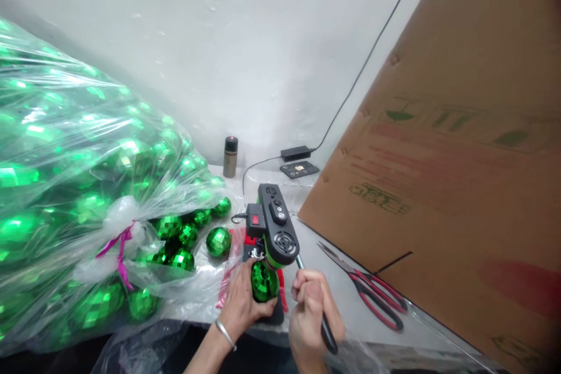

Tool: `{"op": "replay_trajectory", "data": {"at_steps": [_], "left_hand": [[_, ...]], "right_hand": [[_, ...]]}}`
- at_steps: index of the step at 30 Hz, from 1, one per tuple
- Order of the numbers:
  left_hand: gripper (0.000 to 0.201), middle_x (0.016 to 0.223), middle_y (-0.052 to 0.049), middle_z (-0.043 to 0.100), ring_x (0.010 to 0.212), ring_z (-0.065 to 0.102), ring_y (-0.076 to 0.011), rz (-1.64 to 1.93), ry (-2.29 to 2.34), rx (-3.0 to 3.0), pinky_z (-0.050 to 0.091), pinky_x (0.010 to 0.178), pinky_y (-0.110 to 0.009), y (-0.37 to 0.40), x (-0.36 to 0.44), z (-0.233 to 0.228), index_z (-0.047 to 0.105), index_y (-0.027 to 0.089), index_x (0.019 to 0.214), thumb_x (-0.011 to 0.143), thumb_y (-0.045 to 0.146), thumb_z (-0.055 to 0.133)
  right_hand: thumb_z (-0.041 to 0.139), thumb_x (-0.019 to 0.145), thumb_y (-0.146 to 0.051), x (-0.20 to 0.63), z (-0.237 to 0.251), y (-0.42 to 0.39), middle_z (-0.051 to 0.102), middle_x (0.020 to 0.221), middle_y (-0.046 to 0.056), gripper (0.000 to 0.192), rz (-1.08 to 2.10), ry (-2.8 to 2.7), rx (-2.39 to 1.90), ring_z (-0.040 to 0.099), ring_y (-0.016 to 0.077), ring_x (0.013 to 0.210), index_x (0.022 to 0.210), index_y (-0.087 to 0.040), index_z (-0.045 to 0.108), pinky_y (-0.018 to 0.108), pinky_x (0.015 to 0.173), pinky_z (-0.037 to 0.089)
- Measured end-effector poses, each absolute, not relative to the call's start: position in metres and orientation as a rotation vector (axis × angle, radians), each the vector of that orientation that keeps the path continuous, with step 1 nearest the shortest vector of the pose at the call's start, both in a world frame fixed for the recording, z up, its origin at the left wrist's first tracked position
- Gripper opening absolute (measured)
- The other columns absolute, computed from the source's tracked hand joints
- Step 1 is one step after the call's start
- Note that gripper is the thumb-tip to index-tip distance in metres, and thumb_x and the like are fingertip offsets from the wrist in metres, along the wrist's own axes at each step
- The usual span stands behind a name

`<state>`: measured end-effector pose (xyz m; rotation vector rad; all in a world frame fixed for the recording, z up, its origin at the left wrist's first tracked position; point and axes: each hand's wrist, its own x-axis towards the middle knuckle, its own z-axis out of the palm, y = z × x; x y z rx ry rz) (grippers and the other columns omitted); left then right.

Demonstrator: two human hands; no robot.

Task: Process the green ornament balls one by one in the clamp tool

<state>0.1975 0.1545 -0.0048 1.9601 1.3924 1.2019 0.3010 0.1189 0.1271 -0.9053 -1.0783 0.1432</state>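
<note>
A shiny green faceted ball ornament (264,281) sits under the head of a black bench machine (280,228) with a red switch. My left hand (242,298), a silver bangle at its wrist, curls round the ball's near left side. My right hand (314,310) is wrapped round the machine's lever (328,334), a metal rod with a black grip, tilted down toward me. The spot where the ball meets the machine is hidden below its head. Another green ball (218,241) lies just left of the machine.
A big clear plastic bag (118,210) of green balls fills the left, tied with a pink ribbon (123,245). Red-handled scissors (368,289) lie at right before a large cardboard box (438,158). Behind are a brown bottle (230,158), a power adapter (295,153) and a phone (300,170).
</note>
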Motion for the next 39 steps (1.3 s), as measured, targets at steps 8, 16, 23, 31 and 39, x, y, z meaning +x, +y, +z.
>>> {"op": "replay_trajectory", "data": {"at_steps": [8, 16, 23, 31, 39], "left_hand": [[0.081, 0.119, -0.019, 0.072, 0.110, 0.071, -0.0409, 1.222, 1.417, 1.938, 0.060, 0.097, -0.060, 0.155, 0.201, -0.008, 0.055, 0.014, 0.136, 0.061, 0.030, 0.082], [0.080, 0.120, -0.020, 0.072, 0.113, 0.071, -0.0399, 1.172, 1.350, 1.923, 0.060, 0.099, -0.058, 0.155, 0.198, -0.004, 0.053, 0.013, 0.137, 0.065, 0.032, 0.081], [0.081, 0.123, -0.020, 0.072, 0.117, 0.070, -0.0413, 1.131, 1.374, 1.875, 0.058, 0.103, -0.061, 0.156, 0.199, 0.002, 0.055, 0.012, 0.137, 0.064, 0.030, 0.084], [0.092, 0.146, -0.021, 0.065, 0.134, 0.065, -0.0401, 1.168, 1.480, 1.885, 0.058, 0.110, -0.057, 0.112, 0.176, -0.020, 0.047, 0.017, 0.152, 0.073, 0.038, 0.090], [0.056, 0.142, -0.017, 0.068, 0.131, 0.069, -0.0312, 1.325, 1.633, 2.279, 0.063, 0.100, -0.041, 0.054, 0.143, -0.020, 0.044, 0.025, 0.158, 0.104, 0.038, 0.055]], "right_hand": [[0.053, 0.104, -0.028, 0.298, 0.127, 0.121, 0.050, 0.065, -0.002, 0.042, 0.130, -1.023, -0.905, 0.045, 0.0102, 0.053, 0.063, -0.021, 0.047, 0.023, 0.047, 0.036], [0.047, 0.107, -0.022, 0.293, 0.108, 0.124, 0.051, 0.068, -0.003, 0.044, 0.101, -1.037, -0.825, 0.049, 0.0102, 0.058, 0.063, -0.021, 0.046, 0.022, 0.052, 0.040], [0.052, 0.107, -0.030, 0.304, 0.119, 0.121, 0.055, 0.067, -0.002, 0.045, 0.127, -1.107, -0.863, 0.050, 0.0111, 0.055, 0.063, -0.021, 0.051, 0.026, 0.052, 0.039], [0.055, 0.105, -0.045, 0.304, 0.183, 0.112, 0.044, 0.059, -0.005, 0.049, 0.279, -1.089, -1.099, 0.045, 0.0110, 0.053, 0.063, -0.021, 0.051, 0.026, 0.053, 0.033], [0.052, 0.108, -0.039, 0.304, 0.158, 0.111, 0.050, 0.063, -0.002, 0.048, 0.235, -1.131, -1.025, 0.048, 0.0120, 0.057, 0.064, -0.021, 0.052, 0.026, 0.054, 0.036]]}}
